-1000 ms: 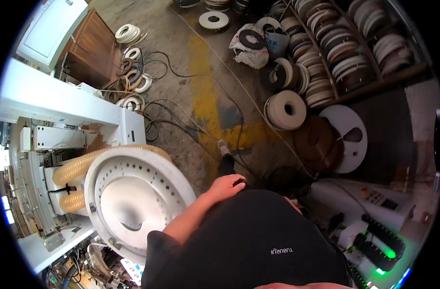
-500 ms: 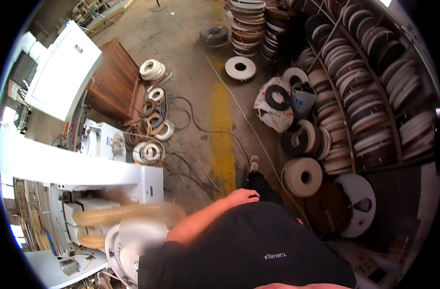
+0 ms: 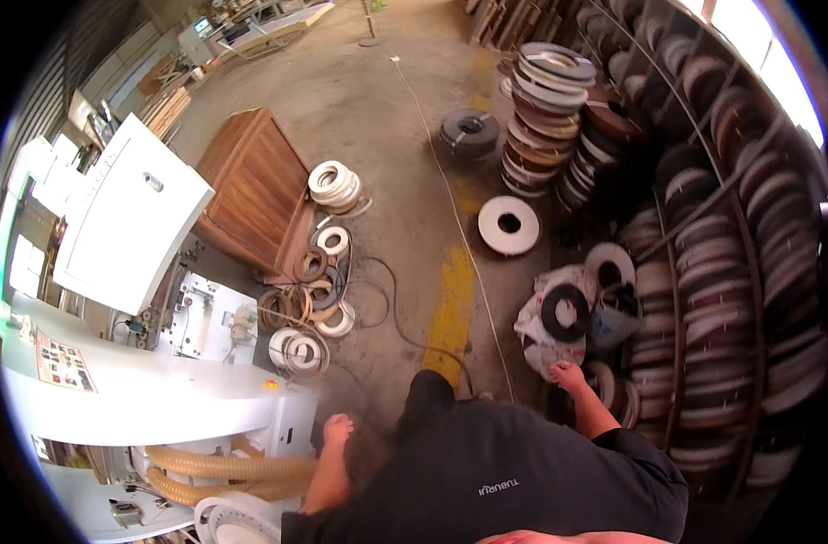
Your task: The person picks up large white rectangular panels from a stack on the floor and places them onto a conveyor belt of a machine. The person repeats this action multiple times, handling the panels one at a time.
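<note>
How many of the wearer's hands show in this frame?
2. The left hand is beside the end of the white machine; the right hand overlaps the lower edge of the white bag, contact unclear. Neither is hidden.

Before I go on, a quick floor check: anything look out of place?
Yes, mildly: loose coils lie jumbled beside the wood-grained cabinet, unlike the tall stacked rolls, and a pale cord trails across the concrete floor, a possible trip hazard.
</note>
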{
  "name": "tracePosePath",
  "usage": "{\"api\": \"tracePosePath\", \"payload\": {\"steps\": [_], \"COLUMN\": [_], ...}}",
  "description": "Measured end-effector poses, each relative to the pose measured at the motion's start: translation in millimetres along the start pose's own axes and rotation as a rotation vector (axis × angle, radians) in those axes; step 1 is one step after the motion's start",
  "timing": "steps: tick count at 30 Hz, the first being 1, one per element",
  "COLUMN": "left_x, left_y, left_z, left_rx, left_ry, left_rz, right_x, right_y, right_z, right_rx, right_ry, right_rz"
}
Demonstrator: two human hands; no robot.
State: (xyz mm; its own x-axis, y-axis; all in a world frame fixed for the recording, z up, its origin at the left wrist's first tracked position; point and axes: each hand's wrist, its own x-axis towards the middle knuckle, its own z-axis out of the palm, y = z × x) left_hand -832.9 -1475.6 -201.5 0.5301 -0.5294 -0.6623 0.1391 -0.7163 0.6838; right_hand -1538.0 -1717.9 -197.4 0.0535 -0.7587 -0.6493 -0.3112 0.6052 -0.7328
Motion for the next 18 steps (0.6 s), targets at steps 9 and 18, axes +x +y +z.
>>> {"api": "tracePosePath", "payload": {"steps": [9,18], "left_x": [164,419], "left_y": [113,440], "left_z": [80,182], "left_rx": [0.61,0.211], "left_ry": [-0.465,-0.223], "left_rz": [0.191,0.332], "right_x": [299,337], "right_y": [-165,-439], "right_z": [37,99], "right_rx": [-0.062,-0.347], "right_ry": [-0.129,-0.071], "right_rz": [-0.335,0.044]}}
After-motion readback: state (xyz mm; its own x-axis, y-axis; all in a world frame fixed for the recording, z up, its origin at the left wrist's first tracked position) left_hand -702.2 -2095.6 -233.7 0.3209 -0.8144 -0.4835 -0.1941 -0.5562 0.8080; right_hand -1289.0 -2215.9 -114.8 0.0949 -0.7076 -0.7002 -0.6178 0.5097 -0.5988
